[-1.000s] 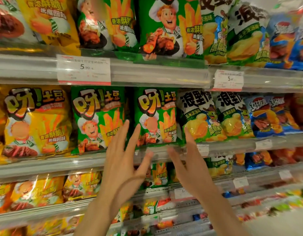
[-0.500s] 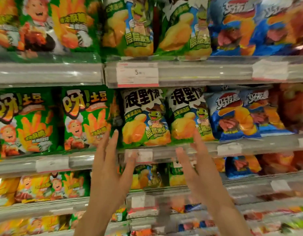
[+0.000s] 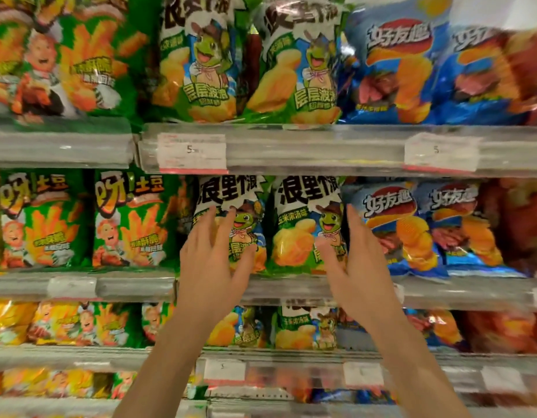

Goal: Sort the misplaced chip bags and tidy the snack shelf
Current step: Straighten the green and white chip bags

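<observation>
Two green-and-white turtle chip bags stand side by side on the middle shelf [image 3: 291, 289]. My left hand [image 3: 214, 257] lies with spread, straight fingers on the front of the left turtle bag [image 3: 246, 212]. My right hand [image 3: 356, 260] is raised with straight fingers at the right edge of the right turtle bag [image 3: 300, 230], between it and a blue chip bag [image 3: 391, 227]. Neither hand grips anything.
Green fries bags [image 3: 131, 221] fill the middle shelf to the left; blue bags and red bags [image 3: 514, 224] stand to the right. The upper shelf [image 3: 321, 149] holds the same kinds above price tags [image 3: 192, 152]. Lower shelves carry more bags.
The view has swung right and closer to the shelf. Both hands have risen from below the shelf edge onto the two turtle bags.
</observation>
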A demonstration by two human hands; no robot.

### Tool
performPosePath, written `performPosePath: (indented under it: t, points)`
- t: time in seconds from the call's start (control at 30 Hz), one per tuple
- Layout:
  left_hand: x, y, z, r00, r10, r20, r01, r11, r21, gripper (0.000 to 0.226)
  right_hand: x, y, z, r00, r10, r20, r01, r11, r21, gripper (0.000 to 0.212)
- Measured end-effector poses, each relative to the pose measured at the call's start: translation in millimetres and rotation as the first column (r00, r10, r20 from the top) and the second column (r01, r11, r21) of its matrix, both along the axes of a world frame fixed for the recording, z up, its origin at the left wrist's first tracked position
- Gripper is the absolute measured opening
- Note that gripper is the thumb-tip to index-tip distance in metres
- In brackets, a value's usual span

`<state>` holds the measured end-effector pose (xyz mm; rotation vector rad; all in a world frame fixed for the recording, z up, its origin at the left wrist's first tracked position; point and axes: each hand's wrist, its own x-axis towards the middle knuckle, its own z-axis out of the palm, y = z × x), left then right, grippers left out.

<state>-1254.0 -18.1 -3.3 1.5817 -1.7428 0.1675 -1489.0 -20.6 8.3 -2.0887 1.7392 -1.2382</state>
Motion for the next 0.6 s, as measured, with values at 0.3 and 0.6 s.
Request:
performPosePath:
  t: [0.3, 0.6]
  points:
    - [5.6, -42.4, -20.6, 0.958, 0.076, 0.277, -0.079, 0.997, 0.000, 0.067, 20.4, -47.9, -24.6, 0.933, -0.079, -0.352, 0.042, 0.993, -0.113, 0.087]
    - [14.2, -51.1, -19.6, 0.938, 0.062, 0.341, -0.069, 0.998, 0.008, 0.072, 18.7, -55.2, -30.0, 0.913, -0.096, -0.396, 0.061, 0.993, -0.100, 0.091]
